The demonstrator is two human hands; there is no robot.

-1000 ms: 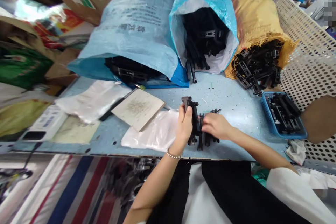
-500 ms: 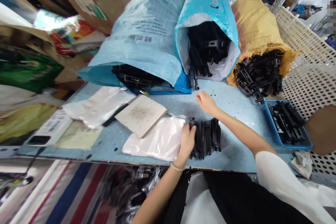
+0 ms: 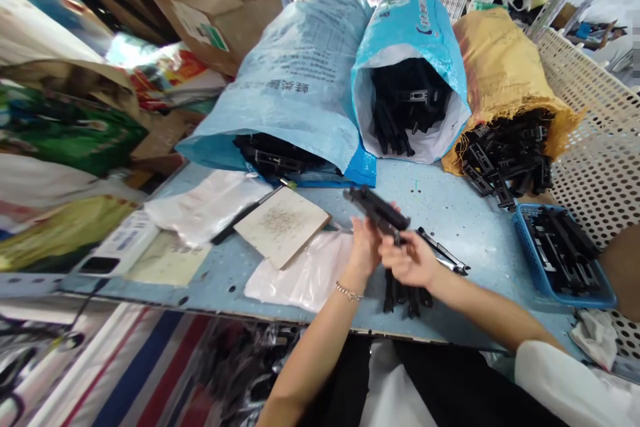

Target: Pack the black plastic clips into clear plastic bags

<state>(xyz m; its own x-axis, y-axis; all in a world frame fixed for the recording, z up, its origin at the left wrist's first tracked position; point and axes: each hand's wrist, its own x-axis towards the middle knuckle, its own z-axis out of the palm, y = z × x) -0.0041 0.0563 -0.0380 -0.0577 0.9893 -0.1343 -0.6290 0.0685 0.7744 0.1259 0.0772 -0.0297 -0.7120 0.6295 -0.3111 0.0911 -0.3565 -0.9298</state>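
Observation:
My left hand (image 3: 364, 248) grips a long black plastic part (image 3: 376, 208) and holds it tilted above the blue table (image 3: 450, 213). My right hand (image 3: 411, 259) meets it from the right, fingers closed on a thinner black piece (image 3: 443, 252) that sticks out to the right. Under both hands a small row of black parts (image 3: 406, 295) lies near the table's front edge. A clear plastic bag (image 3: 305, 267) lies flat just left of my left hand.
Three sacks of black parts stand at the back: pale blue (image 3: 295, 87), bright blue (image 3: 413, 73), yellow (image 3: 505, 80). A blue basket (image 3: 565, 253) of parts sits right, beside a perforated white panel (image 3: 600, 133). A beige board (image 3: 283, 223) and white sheets (image 3: 210, 203) lie left.
My right hand came back from its reach toward the sacks with a black piece. My left hand lifted a black part off the row. The camera tilted slightly.

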